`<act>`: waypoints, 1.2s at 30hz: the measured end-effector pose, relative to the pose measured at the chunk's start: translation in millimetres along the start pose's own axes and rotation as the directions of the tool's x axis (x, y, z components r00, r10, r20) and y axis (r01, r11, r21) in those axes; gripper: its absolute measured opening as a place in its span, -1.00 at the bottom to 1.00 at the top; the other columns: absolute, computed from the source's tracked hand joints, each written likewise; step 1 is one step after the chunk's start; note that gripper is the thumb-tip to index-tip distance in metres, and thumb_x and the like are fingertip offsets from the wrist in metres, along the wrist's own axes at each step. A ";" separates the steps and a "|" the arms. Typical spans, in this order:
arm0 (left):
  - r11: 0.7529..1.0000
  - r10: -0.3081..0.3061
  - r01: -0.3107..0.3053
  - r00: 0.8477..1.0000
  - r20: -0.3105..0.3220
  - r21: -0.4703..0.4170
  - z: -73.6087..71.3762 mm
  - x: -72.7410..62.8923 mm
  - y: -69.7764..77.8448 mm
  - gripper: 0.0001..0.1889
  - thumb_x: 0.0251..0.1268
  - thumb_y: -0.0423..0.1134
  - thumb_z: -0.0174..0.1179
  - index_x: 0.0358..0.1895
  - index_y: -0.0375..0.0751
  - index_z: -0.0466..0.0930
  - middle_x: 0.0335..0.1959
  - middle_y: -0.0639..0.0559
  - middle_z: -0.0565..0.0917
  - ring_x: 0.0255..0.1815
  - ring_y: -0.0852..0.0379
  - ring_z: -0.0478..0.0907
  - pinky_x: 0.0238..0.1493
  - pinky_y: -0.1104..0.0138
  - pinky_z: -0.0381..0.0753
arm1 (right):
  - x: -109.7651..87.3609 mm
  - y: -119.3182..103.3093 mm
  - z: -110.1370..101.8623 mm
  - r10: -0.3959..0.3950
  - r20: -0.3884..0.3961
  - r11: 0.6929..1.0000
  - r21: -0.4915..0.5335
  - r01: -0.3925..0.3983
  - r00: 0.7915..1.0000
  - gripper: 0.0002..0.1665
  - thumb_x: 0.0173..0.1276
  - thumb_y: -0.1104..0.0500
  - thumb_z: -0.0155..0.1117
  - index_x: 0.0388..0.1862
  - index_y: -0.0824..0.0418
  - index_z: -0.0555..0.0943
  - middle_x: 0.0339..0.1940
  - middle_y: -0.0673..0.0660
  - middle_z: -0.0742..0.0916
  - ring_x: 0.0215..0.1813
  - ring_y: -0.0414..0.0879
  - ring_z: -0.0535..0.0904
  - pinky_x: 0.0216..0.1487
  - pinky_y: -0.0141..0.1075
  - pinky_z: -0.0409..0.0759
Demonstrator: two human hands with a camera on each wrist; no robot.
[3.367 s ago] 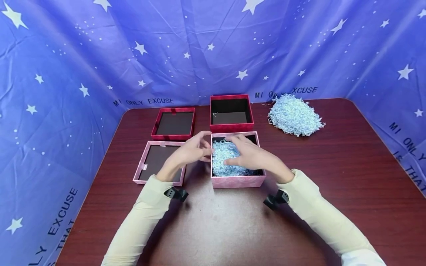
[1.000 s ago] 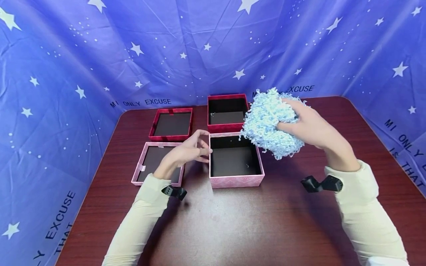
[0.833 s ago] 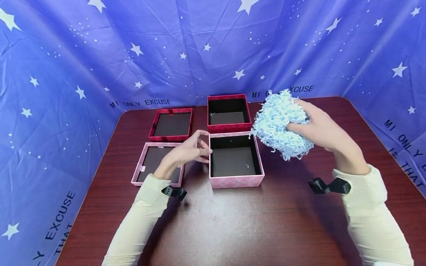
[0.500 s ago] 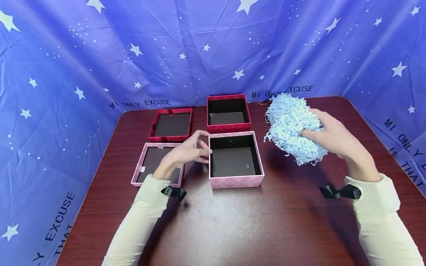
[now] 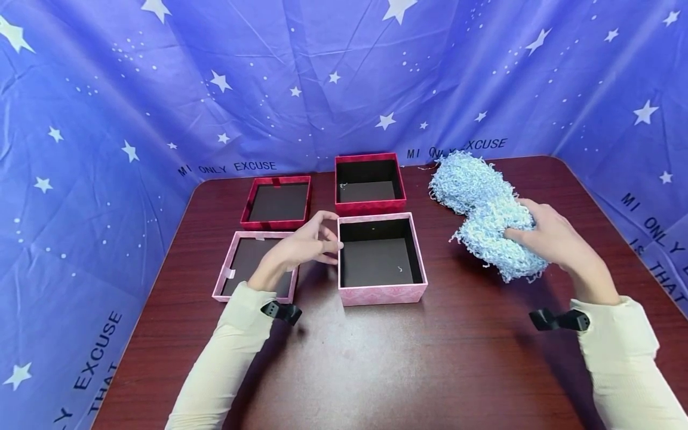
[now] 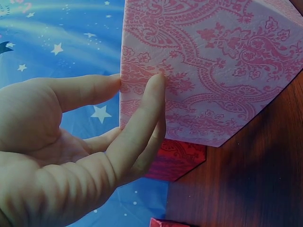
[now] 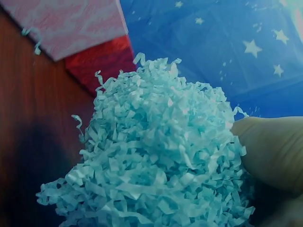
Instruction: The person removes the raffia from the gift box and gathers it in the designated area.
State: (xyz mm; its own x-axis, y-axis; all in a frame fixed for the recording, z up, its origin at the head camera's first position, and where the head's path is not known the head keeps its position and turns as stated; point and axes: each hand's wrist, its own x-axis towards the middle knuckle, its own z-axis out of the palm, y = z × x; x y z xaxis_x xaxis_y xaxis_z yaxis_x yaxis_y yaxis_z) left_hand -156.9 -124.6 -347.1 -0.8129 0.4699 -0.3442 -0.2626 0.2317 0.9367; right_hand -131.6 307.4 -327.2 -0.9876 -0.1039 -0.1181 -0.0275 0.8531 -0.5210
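Note:
On the right, my right hand [image 5: 553, 239] grips a clump of light blue shredded paper [image 5: 500, 239], thumb and fingers sunk into it. That clump fills much of the right wrist view, hiding most of the fingers. Behind it lies another pile of the same shredded paper [image 5: 462, 179]; the two overlap in the head view. An uncovered pink patterned box [image 5: 381, 294] stands in the middle with a dark interior and a tiny paper scrap on its floor. Against its left wall [image 6: 203, 71], my left hand [image 5: 301, 248] rests its fingertips, fingers mostly extended.
A red box [image 5: 371, 207] with a few shreds inside stands behind the pink one. To the left lie an upturned red lid [image 5: 279, 203] and an upturned pink lid [image 5: 258, 263], the latter partly under my left forearm. A starry blue curtain [image 5: 322, 71] encloses the table [image 5: 371, 358].
The shredded paper that was in the pink box has been lifted out by my right hand, carried right and lowered beside the other pile. My left hand has stayed at the box.

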 end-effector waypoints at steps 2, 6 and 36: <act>1.000 -0.001 0.001 1.000 -0.001 0.001 -0.1 -0.2 0.1 -0.35 0.28 -0.54 0.09 0.35 -0.17 0.00 -0.21 -0.19 0.37 0.02 -0.46 0.47 0.05 -0.15 0.54 | -0.2 5.3 1.7 0.008 0.004 1.000 -0.015 -0.008 1.000 -0.08 0.33 0.03 0.22 0.46 0.45 0.04 0.34 0.63 0.22 0.35 0.54 0.07 0.22 0.39 0.13; 1.000 -0.003 0.003 1.000 -0.002 0.002 -0.2 -0.9 0.2 -0.35 0.28 -0.54 0.09 0.35 -0.18 0.00 -0.20 -0.20 0.37 0.01 -0.46 0.47 0.05 -0.14 0.54 | -1.4 13.1 3.6 0.043 0.054 0.999 -0.030 -0.042 0.998 -0.07 0.35 0.02 0.20 0.46 0.47 0.00 0.34 0.64 0.19 0.35 0.55 0.04 0.22 0.40 0.12; 0.982 0.016 -0.011 1.000 -0.021 0.187 0.0 1.3 2.9 -0.34 0.27 -0.42 0.17 0.36 -0.14 0.04 -0.12 -0.23 0.42 -0.18 -0.15 0.60 0.01 0.00 0.64 | -4.1 5.1 -9.7 0.168 0.166 0.976 -0.170 -0.139 0.972 0.36 0.24 -0.49 0.01 0.49 0.41 -0.35 0.36 0.69 -0.11 0.34 0.62 -0.11 0.20 0.48 0.06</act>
State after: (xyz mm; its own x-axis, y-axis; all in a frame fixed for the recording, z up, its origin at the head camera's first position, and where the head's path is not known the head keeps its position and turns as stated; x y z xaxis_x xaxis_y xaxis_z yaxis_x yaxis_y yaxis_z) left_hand -158.7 -123.3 -344.9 -0.8277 0.4553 -0.3281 -0.1518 0.3811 0.9120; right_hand -129.2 317.1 -321.3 -0.9385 -0.0430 -0.3426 0.0843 0.9337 -0.3479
